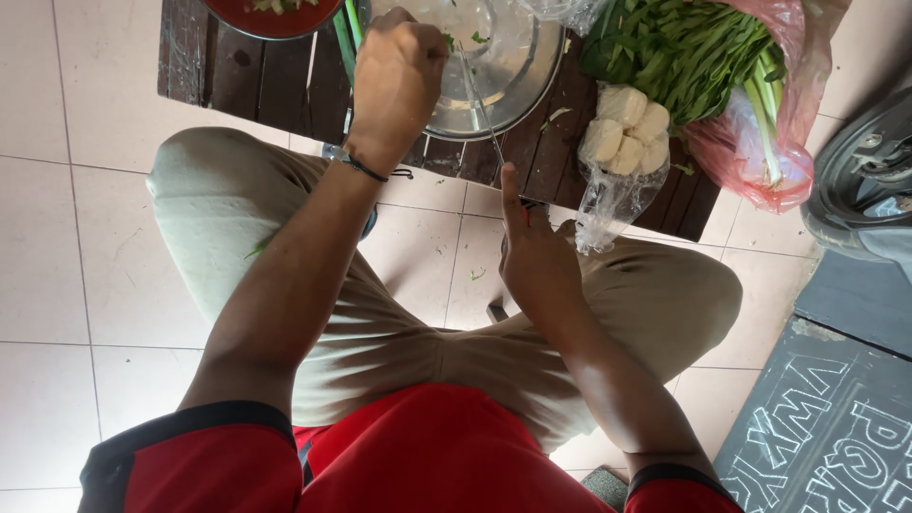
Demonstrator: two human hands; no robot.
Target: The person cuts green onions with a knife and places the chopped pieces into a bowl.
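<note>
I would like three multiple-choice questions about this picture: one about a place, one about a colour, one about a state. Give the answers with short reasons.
1. Where does the round silver metal bowl stand?
A. on the dark wooden slatted table
B. on the floor tiles
C. on the person's knee

2. What colour is the thin plastic bag around the bunch of long green leafy stalks?
A. blue
B. pink-red
C. black

3. How is the left hand shaped?
A. flat and open
B. curled shut, held above the bowl
C. resting on the thigh

Answers: 1 A, the bowl lies on the slats. 2 B, the film around the stalks is pink-red. 3 B, the fingers are curled in, with a thin green stem running past the fist; the right hand holds a thin metal blade.
</note>
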